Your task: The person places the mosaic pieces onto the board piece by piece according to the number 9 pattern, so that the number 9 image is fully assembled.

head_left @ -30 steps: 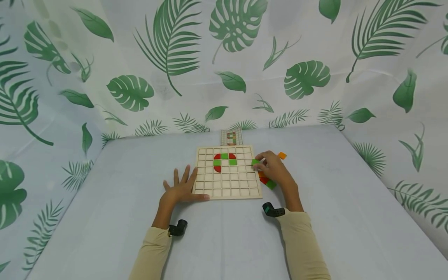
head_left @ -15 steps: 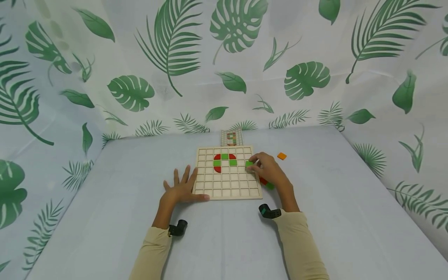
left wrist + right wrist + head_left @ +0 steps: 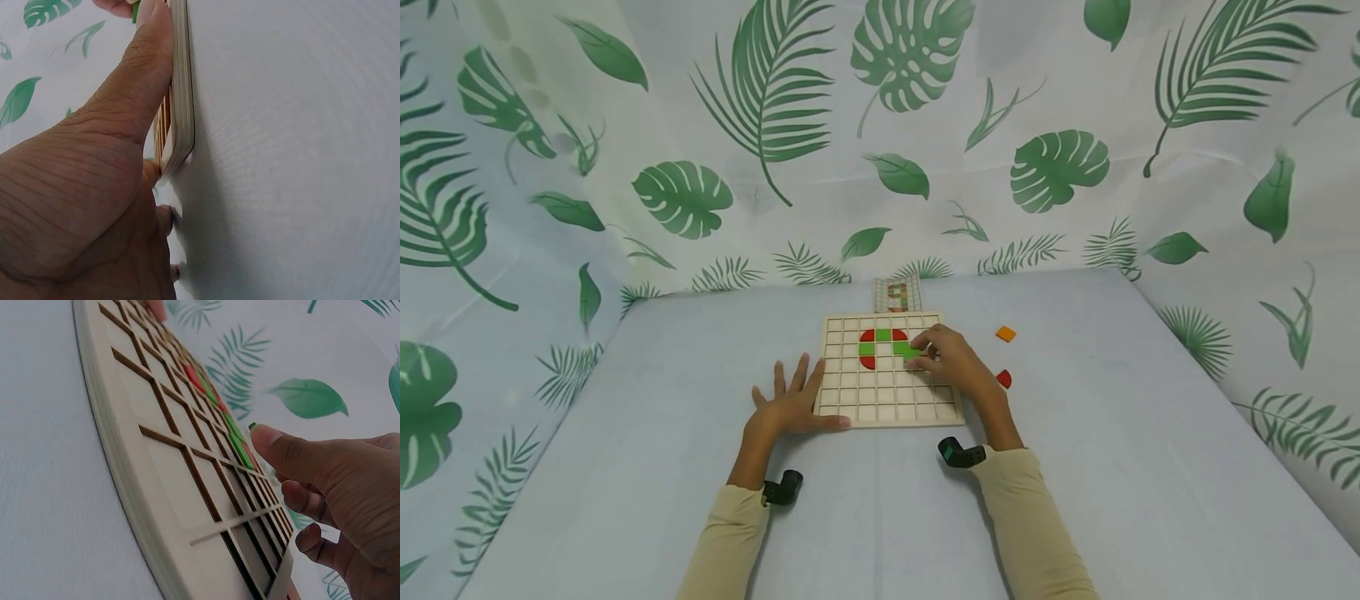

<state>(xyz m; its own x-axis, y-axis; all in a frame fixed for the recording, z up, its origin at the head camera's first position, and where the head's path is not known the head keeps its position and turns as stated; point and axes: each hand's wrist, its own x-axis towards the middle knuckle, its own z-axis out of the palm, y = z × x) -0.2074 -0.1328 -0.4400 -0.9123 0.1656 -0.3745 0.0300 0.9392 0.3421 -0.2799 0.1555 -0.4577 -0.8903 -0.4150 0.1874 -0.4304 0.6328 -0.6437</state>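
On the surface (image 3: 865,517), a gridded board (image 3: 883,397) is touched by the spread left hand (image 3: 786,408) and partly hidden by the right hand (image 3: 951,358). Behind it, the pattern on a card (image 3: 897,294) can barely be made out. Above the board, a green tile (image 3: 912,353) is pinched by the right hand, mostly covered.

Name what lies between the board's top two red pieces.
In the head view, a green square lies between the left red piece and the right red piece.
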